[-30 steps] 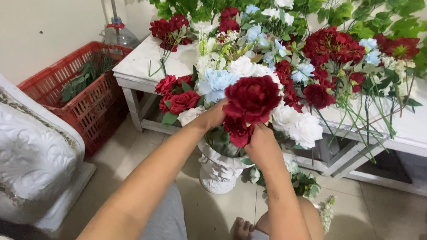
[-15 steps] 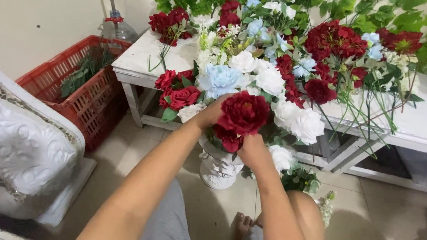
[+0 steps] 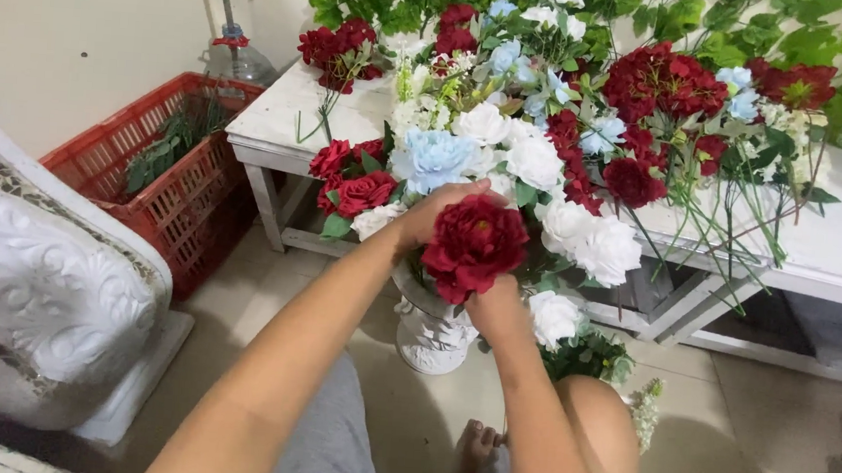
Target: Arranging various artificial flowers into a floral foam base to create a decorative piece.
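At the centre of the frame I see my left hand [image 3: 429, 214] cupped on a dark red bloom [image 3: 475, 244] and my right hand [image 3: 497, 306] clamped under it, above the white vase [image 3: 431, 331], so a hard push could tip the vase or knock out the white roses [image 3: 589, 240] beside it.
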